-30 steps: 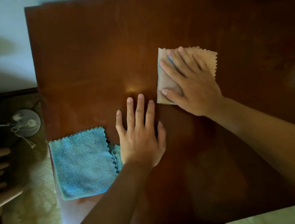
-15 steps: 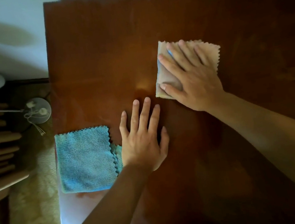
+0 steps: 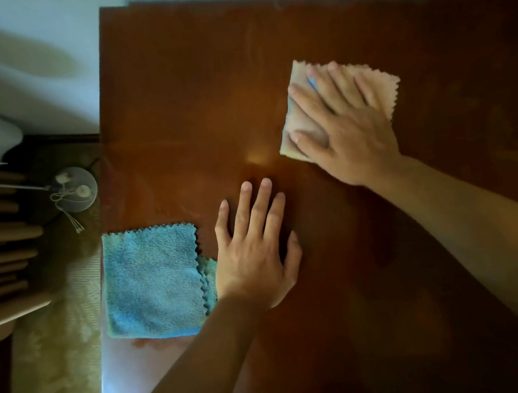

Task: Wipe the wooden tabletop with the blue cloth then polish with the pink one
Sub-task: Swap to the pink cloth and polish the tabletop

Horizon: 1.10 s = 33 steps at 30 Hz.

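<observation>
Fingers, left hand (image 3: 255, 250): spread apart, flat on the bare wooden tabletop (image 3: 190, 99), lower middle of the frame, holding nothing.
Blue cloth (image 3: 153, 281): folded, flat at the table's left edge, lower left; its zigzag hem lies just beside the left hand's wrist.
Fingers, right hand (image 3: 346, 127): slightly fanned, pressed flat on the pink cloth (image 3: 302, 120), not curled around it.
Pink cloth place: upper right of centre, folded, flat on the wood.

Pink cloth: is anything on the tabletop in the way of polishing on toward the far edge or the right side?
Nothing visible. The right hand lies flat on the pink cloth, with bare wooden tabletop beyond and right. The left hand and blue cloth lie nearer the person, to the left.
</observation>
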Available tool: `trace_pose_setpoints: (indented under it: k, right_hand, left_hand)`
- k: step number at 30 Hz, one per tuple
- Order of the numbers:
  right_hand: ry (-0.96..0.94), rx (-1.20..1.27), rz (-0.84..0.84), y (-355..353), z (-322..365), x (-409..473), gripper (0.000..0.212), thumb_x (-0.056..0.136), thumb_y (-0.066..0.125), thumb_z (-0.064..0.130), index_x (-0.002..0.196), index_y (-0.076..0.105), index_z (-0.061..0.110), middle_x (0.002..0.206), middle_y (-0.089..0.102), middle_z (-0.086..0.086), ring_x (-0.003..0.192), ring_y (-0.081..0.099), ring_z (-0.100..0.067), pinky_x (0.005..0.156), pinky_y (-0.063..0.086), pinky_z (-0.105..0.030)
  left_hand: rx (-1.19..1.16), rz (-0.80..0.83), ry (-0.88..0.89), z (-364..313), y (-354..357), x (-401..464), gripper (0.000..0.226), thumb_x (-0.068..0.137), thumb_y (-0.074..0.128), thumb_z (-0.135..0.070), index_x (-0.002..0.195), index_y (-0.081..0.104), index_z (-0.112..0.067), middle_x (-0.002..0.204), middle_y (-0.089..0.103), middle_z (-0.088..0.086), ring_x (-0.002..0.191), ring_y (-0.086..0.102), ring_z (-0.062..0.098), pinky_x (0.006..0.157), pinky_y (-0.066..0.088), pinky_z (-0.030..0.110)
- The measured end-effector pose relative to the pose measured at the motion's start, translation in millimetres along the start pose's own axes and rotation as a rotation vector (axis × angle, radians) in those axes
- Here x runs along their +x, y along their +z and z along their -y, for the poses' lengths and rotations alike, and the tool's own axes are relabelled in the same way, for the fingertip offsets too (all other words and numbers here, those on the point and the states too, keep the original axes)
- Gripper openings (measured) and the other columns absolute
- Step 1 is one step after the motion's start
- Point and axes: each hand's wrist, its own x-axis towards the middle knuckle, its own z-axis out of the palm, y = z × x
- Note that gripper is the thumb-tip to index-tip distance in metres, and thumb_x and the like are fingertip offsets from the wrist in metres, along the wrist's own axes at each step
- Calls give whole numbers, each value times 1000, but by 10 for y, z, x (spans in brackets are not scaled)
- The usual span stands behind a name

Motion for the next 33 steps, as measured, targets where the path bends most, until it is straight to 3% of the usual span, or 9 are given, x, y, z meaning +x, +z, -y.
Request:
trace_pose_setpoints:
  k: [3, 12, 18, 27, 33]
  right_hand:
    - [58, -4, -8, -22, 27, 175, 66, 102, 29, 59, 161, 29, 28, 170, 22, -5, 157, 16, -30, 127, 12, -50]
    - [-153, -11, 2, 9, 157, 32, 69, 100, 30, 65, 159, 32, 30, 169, 23, -4, 157, 18, -29, 126, 14, -53]
    - [21, 20, 51, -51, 76, 740, 74, 94, 28, 66, 160, 27, 33, 171, 17, 1, 158, 10, -26, 127, 7, -48]
    - [-178, 27, 61, -31, 136, 590, 77, 95, 29, 72, 161, 27, 31, 170, 20, -2, 158, 14, -27, 127, 10, -50]
    - [-11, 31, 68, -73, -18, 1250, 79, 95, 24, 73, 161, 20, 31, 171, 16, -1, 158, 11, -29, 126, 9, -49]
  left_hand:
    - [12, 8, -4, 6, 5, 3, 59, 97, 41, -43, 149, 43, -13, 163, 29, 6, 154, 16, 26, 123, 11, 51]
    - [6, 0, 1, 16, 14, 4, 60, 96, 43, -42, 148, 44, -13, 162, 31, 7, 153, 19, 27, 122, 13, 52]
    - [10, 16, -10, 17, 9, 7, 59, 97, 42, -44, 149, 42, -15, 164, 27, 4, 155, 12, 23, 124, 7, 49]
    - [26, 36, -4, 7, 4, 9, 60, 97, 41, -43, 149, 39, -15, 164, 27, 6, 155, 14, 26, 123, 11, 52]
    - [55, 48, -5, 25, 17, 4, 61, 97, 40, -44, 151, 37, -16, 164, 26, 5, 155, 13, 26, 124, 8, 50]
